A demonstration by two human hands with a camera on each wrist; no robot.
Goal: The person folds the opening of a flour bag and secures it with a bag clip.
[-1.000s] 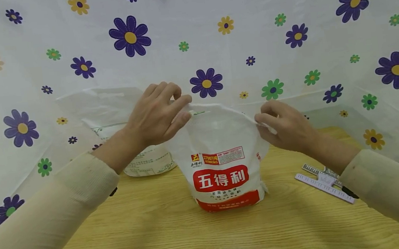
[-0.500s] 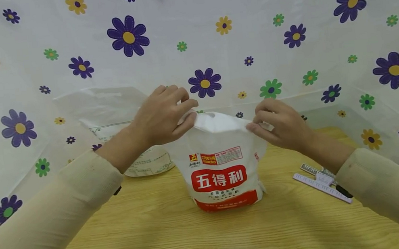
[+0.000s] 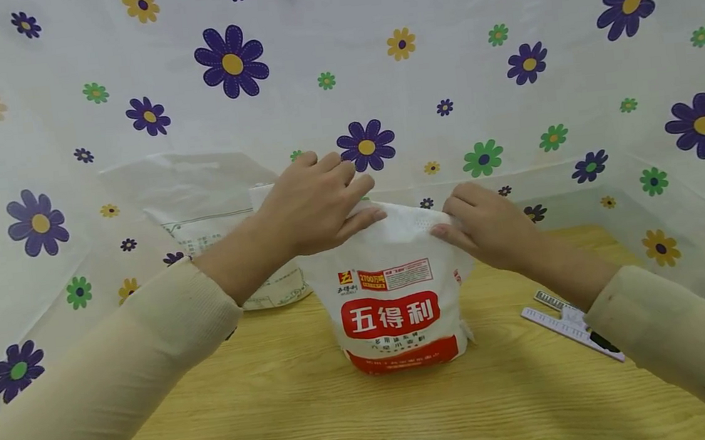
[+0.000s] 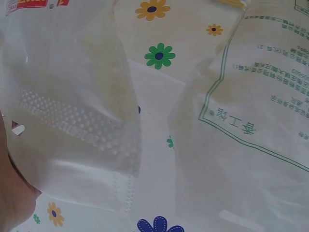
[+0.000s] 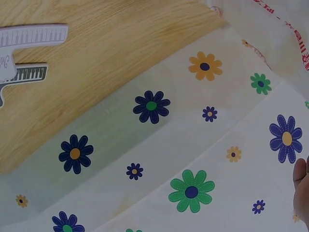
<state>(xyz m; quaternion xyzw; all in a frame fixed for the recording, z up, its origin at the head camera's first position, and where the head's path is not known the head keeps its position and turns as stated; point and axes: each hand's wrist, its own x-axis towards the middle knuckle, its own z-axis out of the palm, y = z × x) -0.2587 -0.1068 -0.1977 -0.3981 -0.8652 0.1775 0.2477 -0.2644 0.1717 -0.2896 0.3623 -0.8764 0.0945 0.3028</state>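
Observation:
A white flour bag [image 3: 390, 302] with a red label stands upright on the wooden table [image 3: 282, 414]. My left hand [image 3: 319, 205] lies over the left part of the bag's folded top, thumb in front and fingers behind the flap. My right hand [image 3: 482, 224] pinches the right end of that top with curled fingers. The left wrist view shows the flap's dotted seal strip [image 4: 77, 121] close up, with a bit of my left hand [image 4: 12, 193] at the lower left edge. In the right wrist view only a fingertip of my right hand [image 5: 301, 188] and a corner of the bag [image 5: 275, 29] appear.
A second, paler bag [image 3: 210, 213] with green print [image 4: 260, 96] stands behind and to the left. White ruler-like sealing clips [image 3: 569, 319] lie on the table at the right, also seen from the right wrist [image 5: 24, 48]. A flowered cloth [image 3: 506, 89] encloses the back and sides.
The bag's open top has been folded down and flattened. Both hands have come closer together and lower on it.

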